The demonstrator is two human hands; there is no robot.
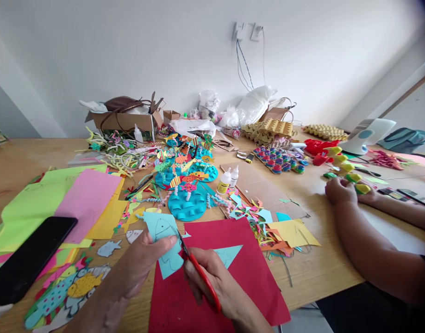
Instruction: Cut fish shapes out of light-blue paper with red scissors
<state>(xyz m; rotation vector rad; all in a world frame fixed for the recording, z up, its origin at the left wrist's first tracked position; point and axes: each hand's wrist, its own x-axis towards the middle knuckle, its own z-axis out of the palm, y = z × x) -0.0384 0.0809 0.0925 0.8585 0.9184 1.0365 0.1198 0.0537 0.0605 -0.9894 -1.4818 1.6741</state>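
My left hand [143,254] pinches a piece of light blue paper [164,222] with fish outlines drawn on it, thumb on top. Red-handled scissors [205,280] are gripped in my right hand [212,273], their blades at the right edge of that paper. Both hands are above a sheet of dark red paper [261,282]. A triangular light blue scrap [229,254] lies on the red sheet, partly behind my right hand. Left of my left hand are a small blue paper fish [109,248] and an orange spotted fish [84,283] among several other cut-out fish.
A black phone [32,259] rests on coloured paper at left. Glue bottles [224,181] stand behind the red sheet, near turquoise bases [186,203] with paper fish. Paper scraps [264,226] are heaped to the right. Another person's hands [347,192] hold a painted egg-carton strip.
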